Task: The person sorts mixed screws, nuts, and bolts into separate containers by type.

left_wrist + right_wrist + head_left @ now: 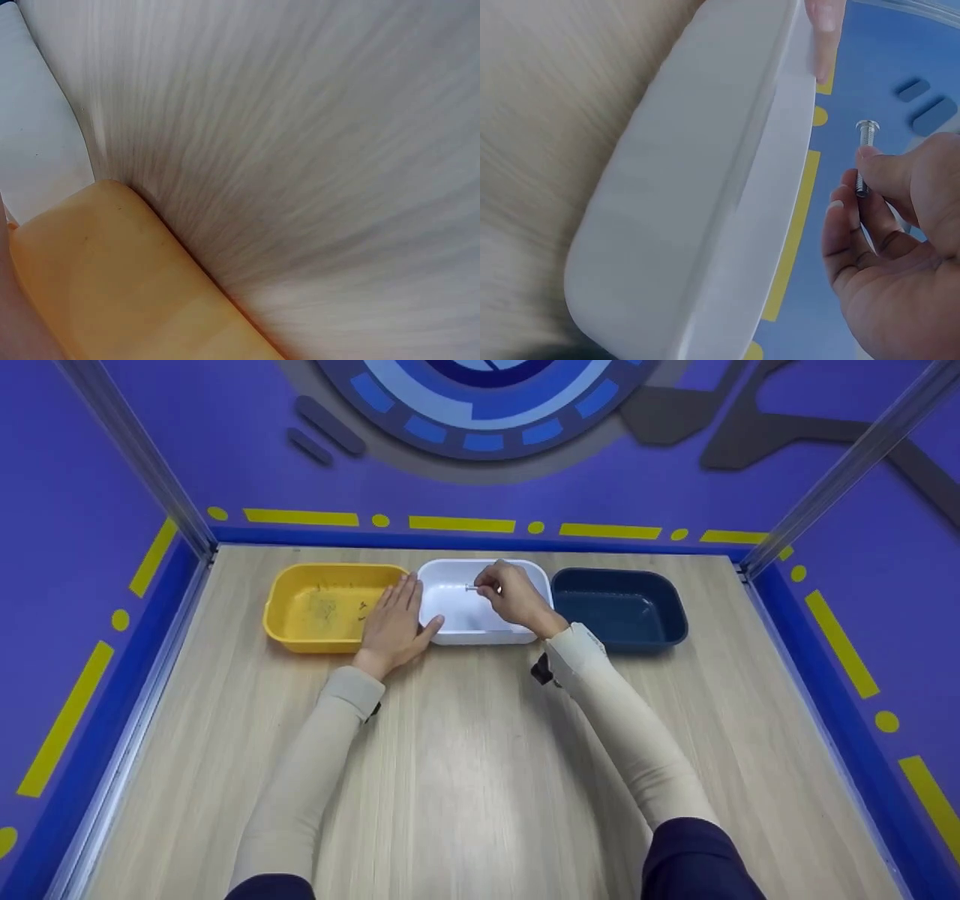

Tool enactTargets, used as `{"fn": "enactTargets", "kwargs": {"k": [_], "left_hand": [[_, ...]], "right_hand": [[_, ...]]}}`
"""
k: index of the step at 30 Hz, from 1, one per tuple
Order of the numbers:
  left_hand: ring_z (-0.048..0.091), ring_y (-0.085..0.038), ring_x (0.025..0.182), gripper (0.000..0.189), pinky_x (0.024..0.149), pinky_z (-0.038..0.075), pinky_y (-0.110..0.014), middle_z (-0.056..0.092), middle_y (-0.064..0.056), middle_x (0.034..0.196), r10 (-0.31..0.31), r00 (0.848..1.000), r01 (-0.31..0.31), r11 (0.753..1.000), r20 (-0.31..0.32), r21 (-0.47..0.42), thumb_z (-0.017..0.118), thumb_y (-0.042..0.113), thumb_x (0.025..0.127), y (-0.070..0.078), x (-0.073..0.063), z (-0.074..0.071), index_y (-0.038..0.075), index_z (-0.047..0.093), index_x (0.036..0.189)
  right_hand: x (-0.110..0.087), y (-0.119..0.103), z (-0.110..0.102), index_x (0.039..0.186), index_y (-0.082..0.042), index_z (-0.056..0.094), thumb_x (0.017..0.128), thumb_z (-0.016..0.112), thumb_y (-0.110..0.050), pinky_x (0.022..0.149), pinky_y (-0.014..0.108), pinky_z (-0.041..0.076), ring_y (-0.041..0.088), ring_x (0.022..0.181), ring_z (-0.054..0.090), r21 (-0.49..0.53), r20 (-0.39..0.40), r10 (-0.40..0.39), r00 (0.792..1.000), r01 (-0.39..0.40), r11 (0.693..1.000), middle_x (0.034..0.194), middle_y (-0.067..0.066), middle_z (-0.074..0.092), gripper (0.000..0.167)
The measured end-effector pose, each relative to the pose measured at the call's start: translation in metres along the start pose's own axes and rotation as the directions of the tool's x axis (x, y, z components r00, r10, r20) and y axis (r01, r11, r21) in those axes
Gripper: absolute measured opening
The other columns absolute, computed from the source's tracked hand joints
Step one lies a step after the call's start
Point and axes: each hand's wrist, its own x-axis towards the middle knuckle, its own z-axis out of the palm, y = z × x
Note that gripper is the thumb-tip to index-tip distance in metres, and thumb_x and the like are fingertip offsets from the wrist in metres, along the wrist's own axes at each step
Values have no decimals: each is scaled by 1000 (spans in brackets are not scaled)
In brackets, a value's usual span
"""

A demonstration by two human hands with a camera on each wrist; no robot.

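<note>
Slip risk: the screw is small, smooth metal held only at the fingertips, so a loosened pinch or a roll of the thumb could let it drop, probably into the white tray.
Bump risk: the right wrist passes over the near right corner of the white tray; dipping too low could knock the rim.
Tray shift: the trays look light and no fixing shows, so a sideways push from the left hand might slide them along the table.
Right hand: thumb and fingers closed in a pinch around the screw's shaft, head sticking out; the other fingers are loosely bent.
Left hand: flat, fingers extended over the right end of the yellow tray, thumb apart at the white tray's near left corner; grips nothing.
Screw's place: in the right hand, above the white tray.
Yellow tray's contents: small dark bits, too small to identify.
Dark blue tray: just right of the white one, near the right wrist.
</note>
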Motion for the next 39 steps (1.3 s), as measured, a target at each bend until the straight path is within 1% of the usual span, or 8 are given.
{"fn": "enactTargets", "kwargs": {"k": [6, 12, 17, 22, 25, 32, 34, 39], "left_hand": [[7, -30, 168, 90, 138, 3, -43, 11, -17, 180, -2, 1000, 2, 1000, 0, 3, 28, 65, 110, 0, 0, 1, -1, 15, 170], [7, -30, 168, 90, 138, 3, -43, 11, -17, 180, 1, 1000, -1, 1000, 5, 5, 27, 66, 110, 2, 0, 1, -1, 15, 170], [8, -30, 168, 90, 138, 3, -43, 12, -18, 180, -1, 1000, 1, 1000, 4, 16, 27, 65, 110, 2, 1, 0, -1, 15, 170], [9, -31, 168, 89, 138, 6, -44, 13, -19, 179, 11, 1000, -11, 1000, -7, 10, 28, 64, 110, 2, 1, 0, -2, 16, 169], [10, -31, 168, 88, 138, 6, -44, 13, -19, 179, 17, 1000, -17, 1000, -14, 7, 29, 63, 110, 2, 2, 0, -2, 17, 169], [8, -30, 168, 89, 138, 3, -42, 10, -17, 180, 3, 1000, -3, 1000, -1, 18, 28, 64, 110, 0, 1, 0, -1, 13, 170], [8, -30, 168, 89, 138, 3, -42, 9, -17, 180, 0, 1000, 0, 1000, 5, 25, 27, 65, 110, 0, 0, 0, -1, 13, 170], [6, -30, 168, 90, 138, 2, -42, 9, -16, 180, -2, 1000, 2, 1000, 7, 26, 25, 66, 110, -2, -1, 1, 0, 13, 170]], "right_hand": [[10, 3, -4, 113, 5, 76, 106, 62, -2, 84, 39, 58, 28, 95, 67, -21, 20, 48, 999, -47, 999, 108, 20, 71, 17], [16, 4, -8, 114, 5, 75, 107, 61, -2, 87, 40, 59, 28, 98, 68, -7, 28, 97, 995, -97, 995, 109, 20, 71, 18], [18, 3, -8, 117, 5, 75, 106, 61, -3, 91, 41, 60, 30, 102, 67, 6, 34, 109, 993, -110, 994, 112, 21, 70, 18], [19, 5, -8, 126, 8, 72, 106, 62, -2, 101, 43, 59, 33, 111, 69, -3, 19, 105, 994, -105, 994, 120, 22, 69, 24], [18, 6, -7, 129, 8, 70, 106, 63, -3, 103, 43, 58, 34, 114, 70, -18, 8, 96, 995, -96, 995, 123, 23, 69, 27], [18, 8, -6, 127, 8, 71, 106, 63, -3, 102, 44, 59, 34, 112, 70, -25, 5, 75, 997, -75, 997, 123, 22, 71, 25], [18, 8, -6, 127, 8, 71, 106, 63, -3, 107, 45, 56, 34, 112, 71, -26, 7, 68, 998, -68, 997, 122, 22, 73, 25], [16, 7, -6, 127, 6, 71, 106, 63, -4, 107, 45, 56, 33, 110, 71, -31, 7, 57, 998, -57, 998, 122, 21, 74, 25]]}}
